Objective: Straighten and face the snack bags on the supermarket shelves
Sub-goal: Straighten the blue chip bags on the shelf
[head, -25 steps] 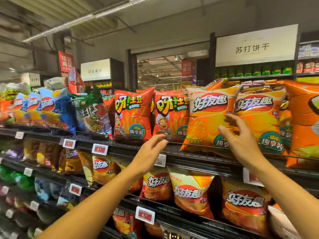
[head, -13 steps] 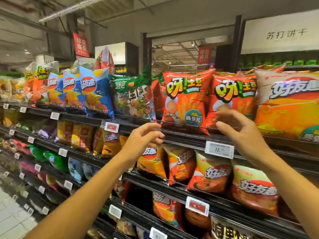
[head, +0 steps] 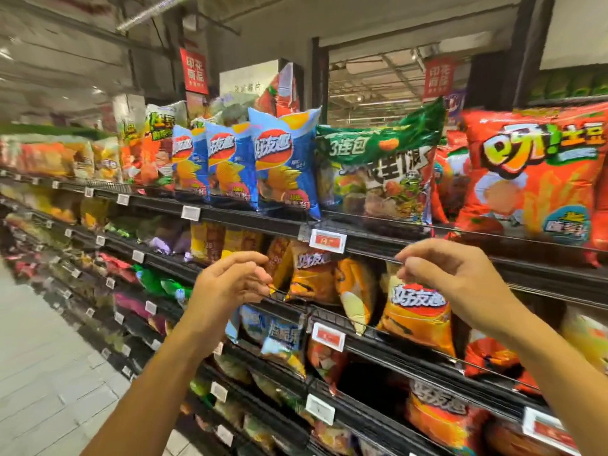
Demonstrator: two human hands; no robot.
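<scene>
Snack bags fill black shelves. On the top shelf stand blue bags, a green bag and a red bag. One shelf down sit orange bags and a tilted orange bag. My left hand hovers in front of the second shelf, fingers loosely curled, holding nothing. My right hand hovers beside the tilted orange bag with its fingertips drawn together near the wire rail; I see nothing in it.
Price tags hang along the black shelf rails. Lower shelves hold more bags, with a dark gap among them. The tiled aisle floor lies to the left. Red hanging signs are overhead.
The view has swung left along the shelves. Both hands have dropped from the top-shelf orange and red bags to the second shelf level, and the fingers have curled in.
</scene>
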